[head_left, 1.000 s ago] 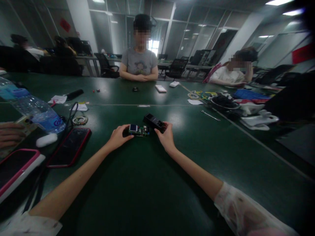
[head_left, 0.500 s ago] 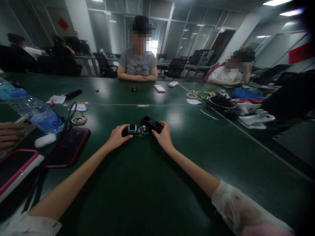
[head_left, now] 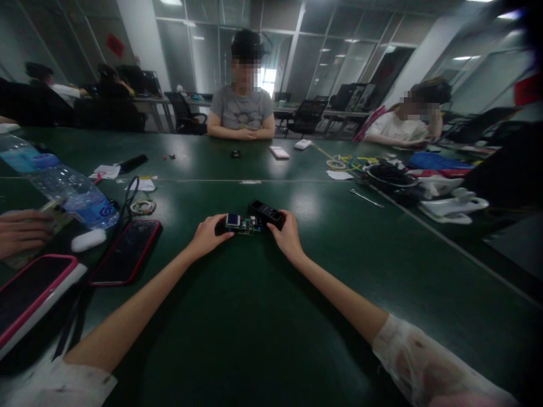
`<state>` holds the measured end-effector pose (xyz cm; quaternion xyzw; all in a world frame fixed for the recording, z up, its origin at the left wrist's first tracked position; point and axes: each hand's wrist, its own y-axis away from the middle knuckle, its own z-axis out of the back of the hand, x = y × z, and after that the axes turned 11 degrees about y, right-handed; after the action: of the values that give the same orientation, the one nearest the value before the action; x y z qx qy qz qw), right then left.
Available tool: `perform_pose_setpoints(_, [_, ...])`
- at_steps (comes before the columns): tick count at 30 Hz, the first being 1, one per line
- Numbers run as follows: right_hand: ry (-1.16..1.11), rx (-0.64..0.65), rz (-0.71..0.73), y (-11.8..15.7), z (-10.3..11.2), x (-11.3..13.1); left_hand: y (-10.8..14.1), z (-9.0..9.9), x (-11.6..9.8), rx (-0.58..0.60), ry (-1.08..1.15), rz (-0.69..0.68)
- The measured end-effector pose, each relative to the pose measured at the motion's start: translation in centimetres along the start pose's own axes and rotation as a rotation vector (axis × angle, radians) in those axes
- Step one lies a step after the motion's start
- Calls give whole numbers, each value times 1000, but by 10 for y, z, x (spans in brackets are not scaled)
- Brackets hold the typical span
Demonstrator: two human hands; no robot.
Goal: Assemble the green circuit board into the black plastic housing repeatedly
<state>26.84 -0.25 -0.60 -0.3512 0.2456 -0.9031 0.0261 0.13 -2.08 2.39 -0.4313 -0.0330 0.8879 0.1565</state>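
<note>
My left hand (head_left: 208,236) grips the left end of a green circuit board (head_left: 245,224) that carries a small square screen, thumb at the near side and fingers behind. My right hand (head_left: 289,233) holds a black rectangular plastic case (head_left: 265,211) by its right end, thumb along the near edge. The case has cut-out openings in its face. It lies slantwise just behind the board's right end, and the two overlap in view; whether they touch I cannot tell. Both are at or just above the green tabletop (head_left: 254,316).
To the left are a red-edged phone (head_left: 127,252), a pink-framed phone (head_left: 36,288), a white case (head_left: 89,240) and a tilted water bottle (head_left: 80,195). Another person's hand (head_left: 23,233) is beside them. A wrench (head_left: 366,198) and a cable pile (head_left: 390,174) lie right; a person (head_left: 241,107) sits opposite.
The whole view has shifted slightly, so everything appears a little further right. Both hands keep their hold on the circuit board and the case, whose relative positions look the same.
</note>
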Motion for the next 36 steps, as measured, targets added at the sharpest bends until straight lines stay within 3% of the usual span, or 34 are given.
perform_pose_setpoints(7, [-127, -42, -36, 1, 5, 9, 0, -1, 3, 6, -12, 17])
perform_pose_setpoints(11, [-195, -26, 83, 6, 14, 24, 1, 0, 0, 10, 0, 12])
perform_pose_setpoints(16, [-169, 86, 254, 13, 23, 40, 0, -1, 1, -2, -12, -20])
perform_pose_setpoints(23, [-145, 214, 381, 13, 22, 41, -3, -2, 4, -27, -24, -37])
perform_pose_setpoints(36, [-204, 245, 340, 9, 17, 35, -2, -1, 1, -22, -21, -38])
